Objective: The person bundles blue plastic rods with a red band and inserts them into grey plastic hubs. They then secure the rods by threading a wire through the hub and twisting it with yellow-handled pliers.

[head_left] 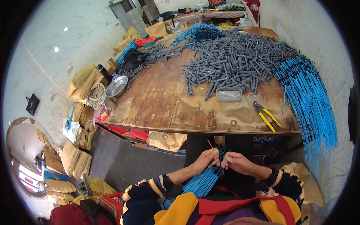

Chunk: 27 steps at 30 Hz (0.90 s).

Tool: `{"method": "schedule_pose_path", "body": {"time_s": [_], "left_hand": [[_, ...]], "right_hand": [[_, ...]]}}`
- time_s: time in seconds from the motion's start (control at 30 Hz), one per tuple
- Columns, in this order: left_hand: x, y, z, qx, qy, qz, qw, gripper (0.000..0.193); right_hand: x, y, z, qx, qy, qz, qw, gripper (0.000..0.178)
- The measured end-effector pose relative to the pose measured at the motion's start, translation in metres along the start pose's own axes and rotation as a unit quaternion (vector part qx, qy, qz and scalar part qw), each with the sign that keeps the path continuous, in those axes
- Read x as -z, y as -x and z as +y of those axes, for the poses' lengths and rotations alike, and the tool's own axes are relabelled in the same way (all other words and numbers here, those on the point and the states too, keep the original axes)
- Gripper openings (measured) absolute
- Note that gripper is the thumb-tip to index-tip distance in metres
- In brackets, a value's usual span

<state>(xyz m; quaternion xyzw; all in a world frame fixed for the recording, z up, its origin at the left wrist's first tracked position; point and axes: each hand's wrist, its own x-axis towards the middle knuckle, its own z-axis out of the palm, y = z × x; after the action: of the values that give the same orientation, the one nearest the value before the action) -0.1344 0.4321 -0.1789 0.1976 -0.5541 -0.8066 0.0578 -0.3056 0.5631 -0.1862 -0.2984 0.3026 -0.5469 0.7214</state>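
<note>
Over my lap lies a bundle of thin blue rods (204, 181), with dark upper ends partly hidden behind my hands. My left hand (205, 159) is closed at the bundle's upper end, pinching a thin red strip (210, 143) whose free end sticks up past the fingers. Close beside it, my right hand (238, 163) is curled with its fingertips pressed together at the bundle's right side. Whatever those fingertips pinch is too small to make out.
Ahead stands a wooden table (150, 105) bearing a heap of grey plastic parts (232, 60), a clear plastic box (228, 95) and yellow-handled pliers (266, 116). More blue rods (311, 101) hang over its right edge. A metal bowl (117, 86) sits at left, near stacked sacks (73, 157).
</note>
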Motion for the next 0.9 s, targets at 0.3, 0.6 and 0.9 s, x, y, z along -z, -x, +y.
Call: {"method": "schedule_pose_path", "body": {"time_s": [0.3, 0.6, 0.9], "left_hand": [[0.029, -0.003, -0.021, -0.050, 0.141, 0.007, 0.989, 0.035], [0.030, -0.010, 0.013, 0.088, -0.064, -0.115, 0.987, 0.038], [0.034, -0.022, 0.015, 0.050, -0.225, -0.209, 0.951, 0.015]], "right_hand": [[0.020, 0.015, 0.064, 0.133, -0.121, 0.064, 0.982, 0.020], [0.006, 0.037, 0.060, 0.076, -0.175, 0.111, 0.975, 0.020], [-0.025, 0.018, 0.008, 0.067, 0.186, 0.187, 0.962, 0.021]]}}
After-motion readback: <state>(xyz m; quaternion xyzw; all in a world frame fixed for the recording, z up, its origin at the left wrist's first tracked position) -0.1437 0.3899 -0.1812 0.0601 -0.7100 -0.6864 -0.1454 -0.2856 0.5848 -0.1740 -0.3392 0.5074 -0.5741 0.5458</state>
